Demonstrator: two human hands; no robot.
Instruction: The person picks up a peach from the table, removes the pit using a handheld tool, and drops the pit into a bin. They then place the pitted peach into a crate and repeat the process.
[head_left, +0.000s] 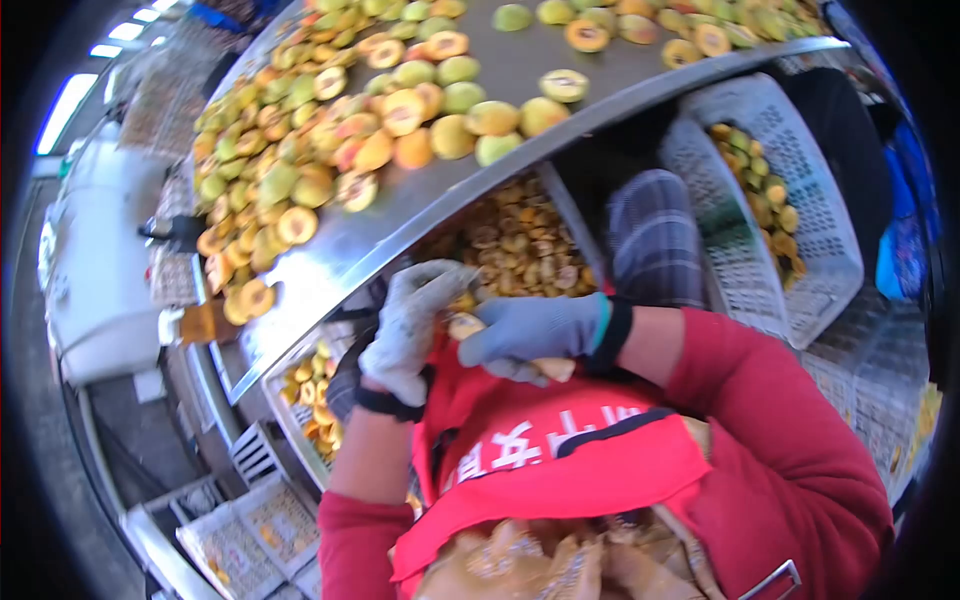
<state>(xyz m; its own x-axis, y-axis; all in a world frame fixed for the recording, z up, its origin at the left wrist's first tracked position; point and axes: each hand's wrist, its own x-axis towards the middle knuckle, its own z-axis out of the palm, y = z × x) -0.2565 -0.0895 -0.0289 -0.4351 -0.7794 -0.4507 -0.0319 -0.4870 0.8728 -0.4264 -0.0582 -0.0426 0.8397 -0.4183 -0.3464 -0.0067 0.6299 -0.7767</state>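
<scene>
My left hand [403, 325], in a whitish, stained glove, is raised in front of my apron with its fingers curled together. A small yellowish bit shows by its fingertips, too blurred to name. My right hand [530, 335], in a grey-blue glove, is wrapped round a wooden-handled tool [556, 370]; the pale handle end sticks out below the fingers. A pale piece also shows at the thumb side, close to the left fingertips. Just beyond both hands, a bin [572, 225] holds many small brownish-orange pieces, which look like fruit pits.
A metal table [480, 185] carries heaps of peaches [405, 110], many halved; its raised rim slants across ahead of me. A white crate [825, 215] with fruit stands at right. Another fruit-filled crate [285, 410] is low at left. Stacked crates [250, 540] stand lower left.
</scene>
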